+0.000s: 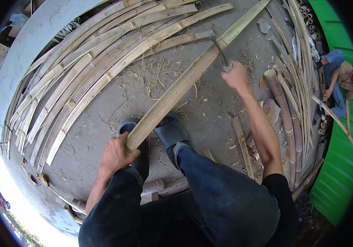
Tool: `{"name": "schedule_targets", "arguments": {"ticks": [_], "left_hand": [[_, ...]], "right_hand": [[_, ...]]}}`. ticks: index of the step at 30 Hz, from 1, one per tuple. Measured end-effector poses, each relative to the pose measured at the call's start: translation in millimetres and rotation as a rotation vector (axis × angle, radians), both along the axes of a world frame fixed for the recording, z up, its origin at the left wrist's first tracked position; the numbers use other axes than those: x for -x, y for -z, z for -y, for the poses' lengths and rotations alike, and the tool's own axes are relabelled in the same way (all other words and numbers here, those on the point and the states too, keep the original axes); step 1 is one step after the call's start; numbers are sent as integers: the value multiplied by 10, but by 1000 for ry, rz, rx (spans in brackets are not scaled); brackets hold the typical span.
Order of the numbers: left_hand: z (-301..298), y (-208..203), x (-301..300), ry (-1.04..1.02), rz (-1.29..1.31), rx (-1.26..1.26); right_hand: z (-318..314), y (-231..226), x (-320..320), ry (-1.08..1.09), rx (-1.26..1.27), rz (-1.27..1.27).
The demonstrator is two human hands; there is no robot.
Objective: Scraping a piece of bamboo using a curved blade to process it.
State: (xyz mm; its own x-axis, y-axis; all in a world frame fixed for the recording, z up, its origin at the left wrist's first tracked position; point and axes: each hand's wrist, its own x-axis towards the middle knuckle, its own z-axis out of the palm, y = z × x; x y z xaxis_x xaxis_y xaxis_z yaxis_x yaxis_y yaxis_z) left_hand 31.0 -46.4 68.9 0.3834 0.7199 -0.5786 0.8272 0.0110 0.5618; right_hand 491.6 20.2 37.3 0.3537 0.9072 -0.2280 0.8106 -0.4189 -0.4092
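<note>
A long split bamboo strip (176, 88), hollow side up, runs from between my feet to the far upper right. My left hand (116, 153) is closed round its near end, in front of my dark clogs (171, 131). Gripped in my right hand (236, 76) is a hand tool with a thin, dark, curved blade (218, 48). The blade lies across the strip's far part and looks to be touching it; most of the handle is hidden by my fingers.
Several split bamboo strips (88, 80) lie curved along the left floor. Pale shavings (158, 72) litter the ground ahead. At right are bamboo poles (281, 105), more strips (304, 61) and a green corrugated panel (341, 173). Another person (341, 82) sits there, holding a bamboo strip.
</note>
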Motion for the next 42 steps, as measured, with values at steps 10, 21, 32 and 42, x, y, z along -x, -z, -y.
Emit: {"name": "schedule_targets", "arguments": {"ticks": [10, 21, 32, 42], "left_hand": [[-262, 77, -125, 1, 26, -42], [-214, -47, -216, -28, 162, 0], [-216, -399, -271, -18, 106, 67], [-125, -161, -205, 10, 63, -74]], "right_hand": [[139, 88, 579, -82, -9, -110], [203, 98, 562, -280, -110, -26], [17, 72, -233, 41, -75, -29], [-297, 252, -702, 74, -38, 54]]}}
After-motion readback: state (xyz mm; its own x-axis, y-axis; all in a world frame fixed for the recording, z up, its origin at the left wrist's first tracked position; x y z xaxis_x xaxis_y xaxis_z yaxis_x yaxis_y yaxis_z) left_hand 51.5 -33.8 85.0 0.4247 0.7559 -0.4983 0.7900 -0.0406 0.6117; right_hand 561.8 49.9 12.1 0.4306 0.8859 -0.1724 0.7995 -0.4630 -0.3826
